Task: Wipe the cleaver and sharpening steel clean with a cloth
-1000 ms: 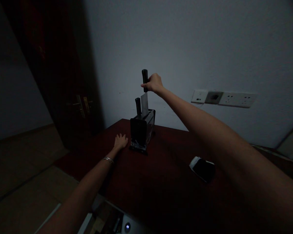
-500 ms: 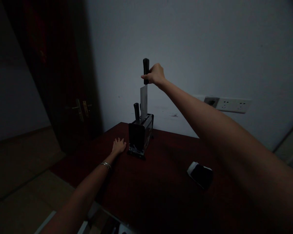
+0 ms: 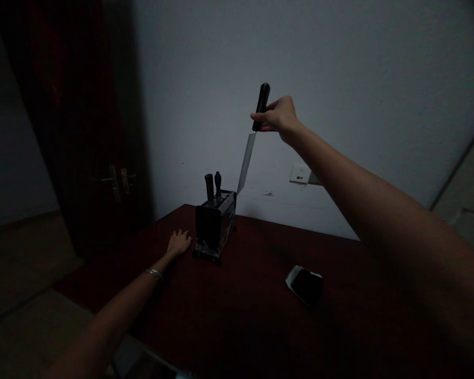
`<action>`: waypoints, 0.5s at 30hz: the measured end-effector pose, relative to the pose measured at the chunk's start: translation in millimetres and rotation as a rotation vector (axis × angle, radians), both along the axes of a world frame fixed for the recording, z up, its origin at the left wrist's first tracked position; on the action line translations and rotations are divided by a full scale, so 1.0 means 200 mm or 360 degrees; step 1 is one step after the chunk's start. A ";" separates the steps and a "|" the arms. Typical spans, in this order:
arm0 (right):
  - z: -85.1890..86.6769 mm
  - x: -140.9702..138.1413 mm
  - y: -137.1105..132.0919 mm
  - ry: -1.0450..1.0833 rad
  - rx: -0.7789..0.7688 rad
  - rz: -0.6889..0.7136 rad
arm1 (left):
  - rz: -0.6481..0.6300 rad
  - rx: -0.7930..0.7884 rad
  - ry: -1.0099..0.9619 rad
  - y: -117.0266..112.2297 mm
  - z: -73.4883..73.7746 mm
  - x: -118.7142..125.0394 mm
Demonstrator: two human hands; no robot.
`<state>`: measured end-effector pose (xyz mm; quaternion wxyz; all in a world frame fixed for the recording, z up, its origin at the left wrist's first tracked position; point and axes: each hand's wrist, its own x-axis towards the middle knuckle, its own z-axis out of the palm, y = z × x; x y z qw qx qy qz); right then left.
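Observation:
My right hand (image 3: 278, 114) is closed round the black handle of a long knife (image 3: 248, 155), held high in the air with the blade tilted down and left. The blade's tip is just above the right top edge of a dark knife block (image 3: 214, 225) that stands on the dark red table (image 3: 260, 310). Two black handles (image 3: 213, 185) stick up from the block. My left hand (image 3: 178, 243) lies flat on the table with fingers spread, just left of the block's base. A bracelet is on that wrist.
A phone (image 3: 305, 284) lies on the table to the right of the block. A dark wooden door with a brass handle (image 3: 116, 180) stands at the left. A wall socket (image 3: 300, 173) sits behind my right arm. The room is dim.
My right hand has raised the knife up and to the right, so the blade has come out of the block and now tilts. The left hand has stayed flat beside the block.

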<state>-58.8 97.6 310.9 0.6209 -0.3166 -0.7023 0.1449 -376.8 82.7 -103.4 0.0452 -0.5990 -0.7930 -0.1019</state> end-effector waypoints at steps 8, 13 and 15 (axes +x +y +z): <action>-0.27 0.45 -0.21 0.0010 -0.0223 -0.0083 | -0.0213 -0.0122 -0.0037 -0.07 0.13 -0.03; -0.45 0.64 -0.22 0.0024 -0.0358 -0.0132 | -0.0382 -0.0188 -0.0013 -0.22 0.21 0.01; -0.52 0.70 -0.21 0.0054 -0.0382 -0.0154 | -0.0455 -0.0182 0.0005 -0.30 0.24 0.03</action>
